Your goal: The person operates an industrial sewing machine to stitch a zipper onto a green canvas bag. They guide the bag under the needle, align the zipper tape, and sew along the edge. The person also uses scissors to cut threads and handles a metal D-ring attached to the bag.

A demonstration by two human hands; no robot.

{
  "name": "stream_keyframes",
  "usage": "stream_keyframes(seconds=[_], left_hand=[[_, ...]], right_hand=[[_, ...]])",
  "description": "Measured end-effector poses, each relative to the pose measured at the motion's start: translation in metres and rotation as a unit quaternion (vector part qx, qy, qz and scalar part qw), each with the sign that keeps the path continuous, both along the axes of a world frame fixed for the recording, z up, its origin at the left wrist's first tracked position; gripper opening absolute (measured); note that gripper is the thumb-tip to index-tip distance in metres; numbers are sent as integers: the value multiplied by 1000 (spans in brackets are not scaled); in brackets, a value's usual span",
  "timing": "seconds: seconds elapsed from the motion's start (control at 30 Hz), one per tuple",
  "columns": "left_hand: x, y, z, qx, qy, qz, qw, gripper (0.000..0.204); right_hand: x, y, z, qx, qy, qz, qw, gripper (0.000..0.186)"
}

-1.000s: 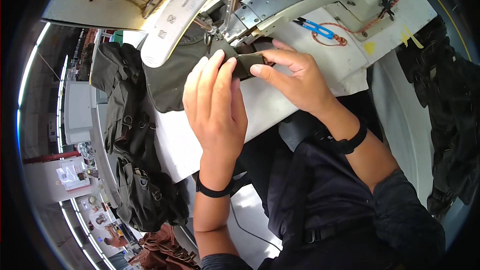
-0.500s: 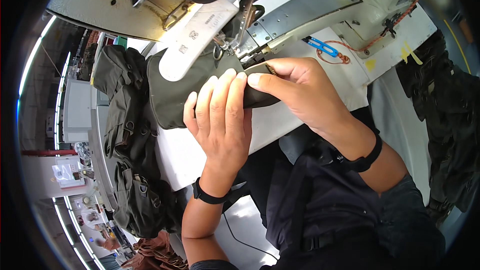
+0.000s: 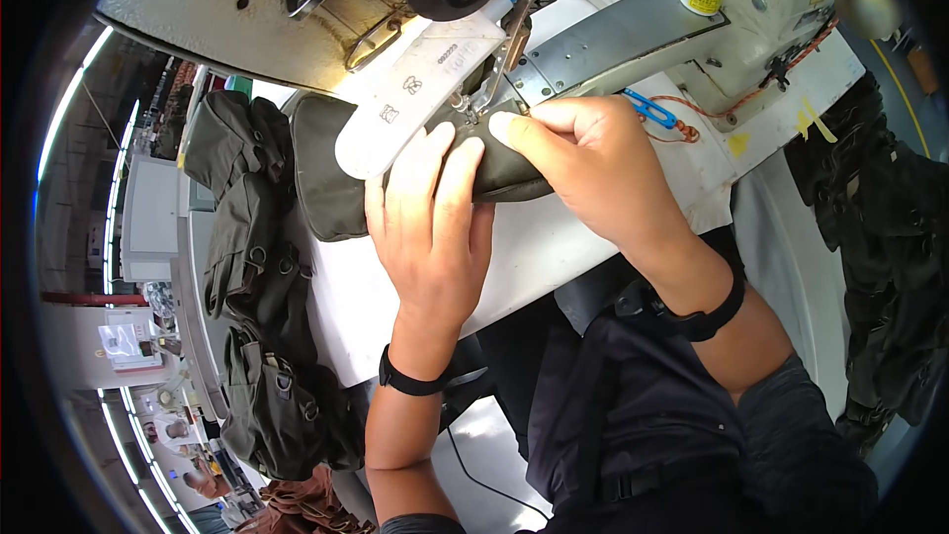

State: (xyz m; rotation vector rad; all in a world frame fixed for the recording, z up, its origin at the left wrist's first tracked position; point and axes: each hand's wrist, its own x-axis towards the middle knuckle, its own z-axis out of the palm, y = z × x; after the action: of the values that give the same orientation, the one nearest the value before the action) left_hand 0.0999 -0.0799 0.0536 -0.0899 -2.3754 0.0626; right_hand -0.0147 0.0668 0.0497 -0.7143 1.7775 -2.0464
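A dark olive fabric bag piece (image 3: pixel 331 193) lies on the white table under the sewing machine's needle area (image 3: pixel 473 111). My left hand (image 3: pixel 427 237) rests on its near side, fingers extended over the top and the thumb tucked out of sight beneath the edge. With thumb and forefinger, my right hand (image 3: pixel 603 168) pinches the piece's upper right edge, close beside the presser foot. The rounded white guard (image 3: pixel 395 104) of the machine overhangs the fabric and my left fingertips.
Several olive bags (image 3: pixel 267 405) hang in a heap along the left. More dark fabric pieces (image 3: pixel 880 257) hang at the far right. Blue-handled thread snips (image 3: pixel 649 109) on an orange cord lie beyond my right hand. The machine's metal arm (image 3: pixel 603 44) runs to the upper right.
The raised fabric edge between my hands now lies flatter, close under the needle. My right hand has shifted slightly, its pinch now beside the presser foot; my left fingers have spread a little.
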Motion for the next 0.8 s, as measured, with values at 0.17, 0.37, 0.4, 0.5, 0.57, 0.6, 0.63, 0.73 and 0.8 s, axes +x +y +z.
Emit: stream_keyframes(seconds=[0.17, 0.37, 0.4, 0.5, 0.57, 0.6, 0.63, 0.73, 0.8], left_hand=[[0, -2, -4, -54, 21, 19, 998, 56], [-2, -24, 11, -119, 20, -25, 992, 46], [-3, -29, 12, -128, 14, -37, 991, 47], [-3, -34, 15, -138, 22, -48, 989, 33], [-1, -31, 14, -128, 27, -44, 990, 34], [0, -27, 13, -112, 27, -36, 993, 40], [-1, -22, 13, -98, 22, -32, 994, 42], [-2, -11, 11, -71, 23, -8, 997, 49], [-2, -8, 11, -53, 16, 6, 998, 49]], right_hand=[[1, 2, 5, 99, 119, -62, 986, 25], [-2, 8, 16, 28, 135, -87, 987, 19], [-11, 7, 16, 7, 71, -24, 997, 20], [-12, 9, 41, -99, -174, 124, 972, 24], [-22, 11, 44, -181, -242, 169, 938, 24], [-19, 12, 43, -184, -183, 167, 951, 19], [-17, 8, 38, -135, -4, 37, 990, 16], [-21, -10, 12, 40, 454, -247, 855, 10], [-18, -10, 4, 72, 465, -230, 852, 10]])
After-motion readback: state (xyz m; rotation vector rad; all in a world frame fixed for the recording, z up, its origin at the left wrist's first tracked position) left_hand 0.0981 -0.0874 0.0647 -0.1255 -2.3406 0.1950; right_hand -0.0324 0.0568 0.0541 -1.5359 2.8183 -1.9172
